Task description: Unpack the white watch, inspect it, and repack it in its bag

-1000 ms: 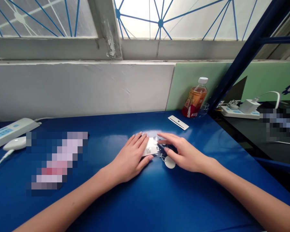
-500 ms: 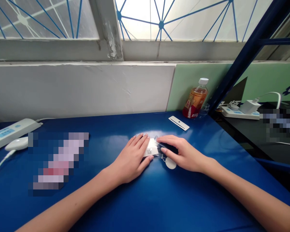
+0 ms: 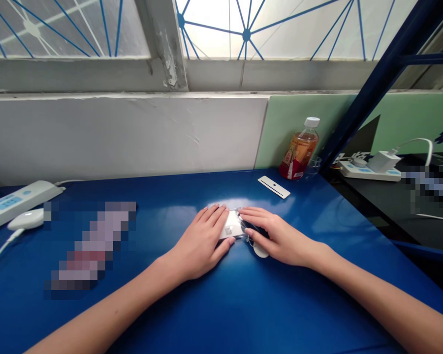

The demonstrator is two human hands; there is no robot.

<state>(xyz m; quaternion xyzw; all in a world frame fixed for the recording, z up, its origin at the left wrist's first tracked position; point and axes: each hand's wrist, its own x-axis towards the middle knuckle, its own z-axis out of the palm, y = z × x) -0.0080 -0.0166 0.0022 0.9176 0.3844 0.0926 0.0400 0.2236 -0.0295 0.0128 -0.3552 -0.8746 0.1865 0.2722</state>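
A small clear plastic packet with a white card in it lies flat on the blue table, between my hands. My left hand rests palm down over its left part, fingers stretched out and the thumb along the near edge. From the other side, my right hand touches the clear right end with its fingertips, thumb and index finger apart. Partly under the right thumb are a round white tag and a short bead chain. The left fingers hide the packet's left end.
Beyond my right hand lies a white strip card with a black slot. A drink bottle stands at the back right by a blue post. Left are a power strip, a white charger and a pixelated object.
My right hand has shifted slightly left and down over the packet's end and now covers more of the round tag. My left hand has stayed in place.
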